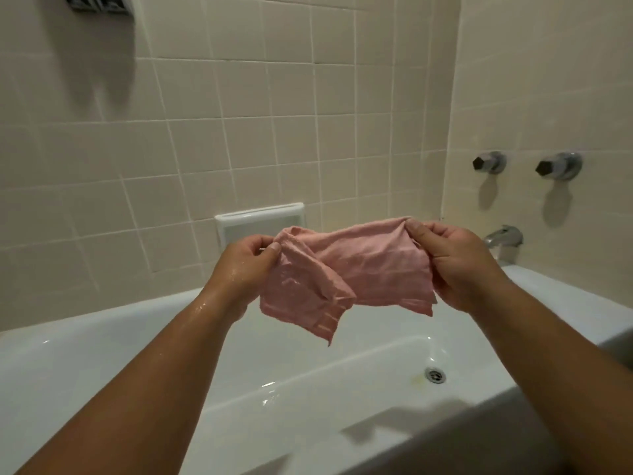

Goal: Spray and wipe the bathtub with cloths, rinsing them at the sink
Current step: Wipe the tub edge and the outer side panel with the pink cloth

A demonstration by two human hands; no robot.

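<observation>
A damp pink cloth [356,272] hangs stretched between both hands above the white bathtub [102,354]. My left hand [245,265] pinches its upper left corner between thumb and fingers. My right hand [455,262] grips the upper right corner. The cloth's lower edge droops in folds over the tub's inside. Both forearms are wet. The tub floor glistens with water, and its drain [435,374] lies at the right end.
A chrome spout [503,236] and two tap handles [489,162] [560,166] sit on the right tiled wall. A white recessed soap dish [253,217] is set in the back wall behind the cloth. A dark fixture [99,3] hangs at the top left.
</observation>
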